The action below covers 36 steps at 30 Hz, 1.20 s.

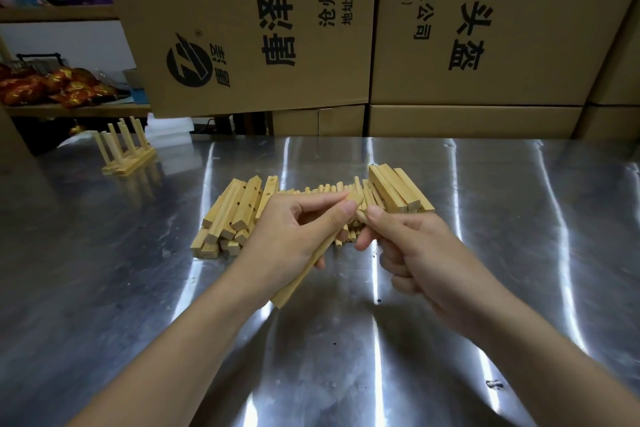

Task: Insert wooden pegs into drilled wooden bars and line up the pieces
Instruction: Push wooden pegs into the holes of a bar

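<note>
Now left hand [287, 236] grips 1 bar [300, 280], right hand [422, 253] pinches 1 peg [360, 216].

Count taken standing at the bench:
- Hands: two, the left hand [291, 236] and the right hand [426, 253].
- Drilled bar [295, 283] in the left hand: one.
- Peg [361, 216] pinched in the right hand: one.
- Left pile of bars [235, 208]: at least eight.
- Right stack of bars [398, 191]: at least four.
- Heap of pegs [329, 189]: one, too overlapped to count.
- Pegged assembly [126, 158]: one.
- Printed cartons [242, 28]: two.
</note>
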### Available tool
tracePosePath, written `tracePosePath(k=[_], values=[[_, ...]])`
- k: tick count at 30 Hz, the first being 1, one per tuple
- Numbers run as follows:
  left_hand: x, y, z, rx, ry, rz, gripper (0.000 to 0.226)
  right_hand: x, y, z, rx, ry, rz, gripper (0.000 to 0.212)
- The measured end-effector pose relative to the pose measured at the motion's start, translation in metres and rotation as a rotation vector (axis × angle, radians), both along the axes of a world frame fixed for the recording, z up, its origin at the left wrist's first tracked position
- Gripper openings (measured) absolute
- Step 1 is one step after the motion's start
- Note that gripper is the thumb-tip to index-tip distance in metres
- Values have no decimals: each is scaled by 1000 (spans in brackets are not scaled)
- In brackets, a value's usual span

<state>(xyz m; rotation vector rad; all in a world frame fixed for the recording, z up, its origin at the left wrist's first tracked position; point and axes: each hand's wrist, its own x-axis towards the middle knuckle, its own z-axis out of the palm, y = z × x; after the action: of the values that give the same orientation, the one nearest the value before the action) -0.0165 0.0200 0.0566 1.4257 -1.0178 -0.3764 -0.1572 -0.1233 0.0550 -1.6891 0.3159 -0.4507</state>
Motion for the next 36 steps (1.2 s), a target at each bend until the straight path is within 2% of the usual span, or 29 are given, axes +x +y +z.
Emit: tracePosePath(k=[2,3,4,5,6,7,9,10,11,12,14,15,16,17,20,21,23,26,29,30,32,34,36], values=[[0,0,-1,3,7,16,29,0,3,-4,-658,-70,-225,50],[1,0,-1,6,8,19,29,1,6,-5,-872,-108,-304,48],[1,0,-1,9,-4,22,28,2,8,-6,-937,-136,-348,45],[2,0,-2,10,-29,28,28,4,10,-8,-905,-157,-347,44],[2,1,-3,8,-59,34,27,5,10,-9,-760,-169,-306,46],[3,1,-3,8,-87,36,25,6,8,-10,-505,-137,-242,48],[4,0,-5,17,-109,24,21,3,10,-3,151,-1,-33,48],[3,-1,-5,21,-107,18,20,2,9,0,332,36,24,46],[3,-1,-5,24,-105,16,21,2,8,2,342,45,41,45],[3,-1,-4,29,-107,19,23,2,8,0,204,34,8,47],[3,1,-2,28,-111,24,27,3,12,0,-335,-31,-172,50],[4,2,-1,22,-118,24,27,4,16,0,-536,-73,-247,49],[5,3,-1,18,-129,24,27,6,18,-2,-612,-97,-280,49],[6,3,-1,15,-138,24,27,7,19,-3,-526,-93,-251,50],[5,2,-1,-6,-126,13,23,3,15,4,311,-7,1,49],[5,1,-1,-12,-128,7,23,2,15,8,493,44,56,48],[6,1,-1,-8,-132,-11,23,1,14,10,607,94,111,47],[8,0,0,-8,-144,21,22,6,9,10,517,107,126,51],[14,4,4,-89,-59,168,22,9,-8,10,478,113,126,82],[19,6,6,-127,33,232,24,8,-15,9,468,102,86,83],[30,11,9,-226,303,330,25,8,-25,3,334,81,-71,67],[39,14,9,-345,620,353,26,9,-29,-8,52,74,-236,43],[42,14,9,-415,873,347,25,11,-31,-20,-250,68,-297,32]])
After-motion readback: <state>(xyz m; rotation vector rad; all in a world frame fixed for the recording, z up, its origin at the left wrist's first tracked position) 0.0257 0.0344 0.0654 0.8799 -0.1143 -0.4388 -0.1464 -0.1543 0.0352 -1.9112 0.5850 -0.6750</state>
